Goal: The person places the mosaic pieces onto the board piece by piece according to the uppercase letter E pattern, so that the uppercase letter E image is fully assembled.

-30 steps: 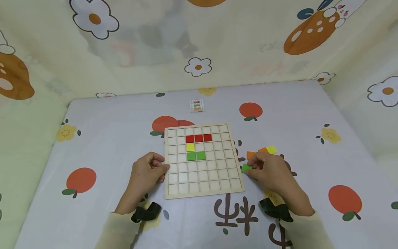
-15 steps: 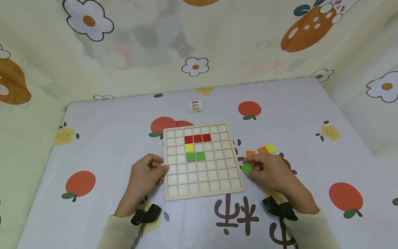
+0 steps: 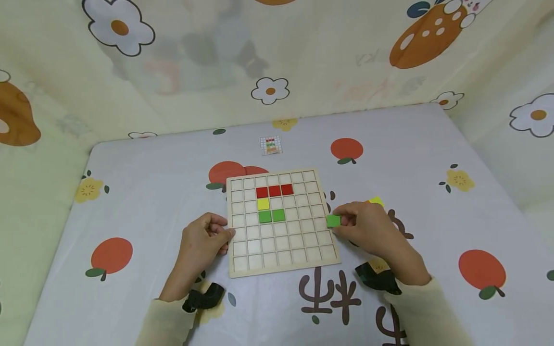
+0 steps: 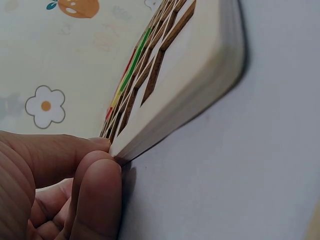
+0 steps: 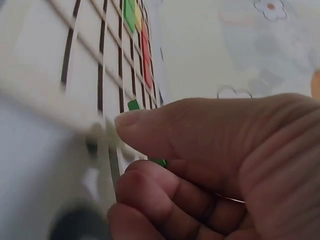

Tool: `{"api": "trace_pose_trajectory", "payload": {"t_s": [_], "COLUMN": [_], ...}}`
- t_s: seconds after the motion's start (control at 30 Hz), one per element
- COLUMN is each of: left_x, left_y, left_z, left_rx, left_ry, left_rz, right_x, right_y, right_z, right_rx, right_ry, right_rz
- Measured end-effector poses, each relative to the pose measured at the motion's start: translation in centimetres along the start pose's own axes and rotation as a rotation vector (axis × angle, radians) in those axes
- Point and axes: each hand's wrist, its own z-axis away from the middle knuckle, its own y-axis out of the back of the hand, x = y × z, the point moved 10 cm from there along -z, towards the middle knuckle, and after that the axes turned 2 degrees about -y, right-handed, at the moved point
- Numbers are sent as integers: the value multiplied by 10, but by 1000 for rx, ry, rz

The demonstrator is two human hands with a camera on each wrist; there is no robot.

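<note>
A wooden grid board (image 3: 283,254) lies on the table, with a row of red tiles (image 3: 274,191), a yellow tile (image 3: 263,204) and two green tiles (image 3: 271,216) set in its squares. My left hand (image 3: 204,235) grips the board's left edge; the left wrist view has its thumb (image 4: 90,145) and fingers right at the rim. Between thumb and fingers my right hand (image 3: 368,226) pinches a loose green tile (image 3: 333,221), which overlaps the board's right border in the head view. In the right wrist view the fingers cover most of that tile.
Beyond my right hand a loose yellow tile (image 3: 376,201) shows, with the orange tiles there mostly hidden. A small printed card (image 3: 270,144) with a coloured grid lies behind the board. A patterned curtain (image 3: 207,96) hangs at the table's back edge.
My right hand has picked up the green tile from the table and brought it up and left to the board's right edge. My left hand has stayed at the board.
</note>
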Motion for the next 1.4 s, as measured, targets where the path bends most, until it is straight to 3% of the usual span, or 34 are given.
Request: {"api": "trace_pose_trajectory", "payload": {"t_s": [0.27,0.5,1.4], "left_x": [-3,-5,0], "left_y": [0,-4,1], "left_z": [0,1,-1], "left_rx": [3,-14,-3], "left_ry": [6,16,4], "left_rz": [-6,5,-21], "right_x": [-32,-40,-48], "right_y": [-30,-48,-53], "right_z": [-26,-37,-44], "right_rx": [-57,-86,-49], "right_ry": [48,62,150], "right_rz": [-69,-60,-36]}}
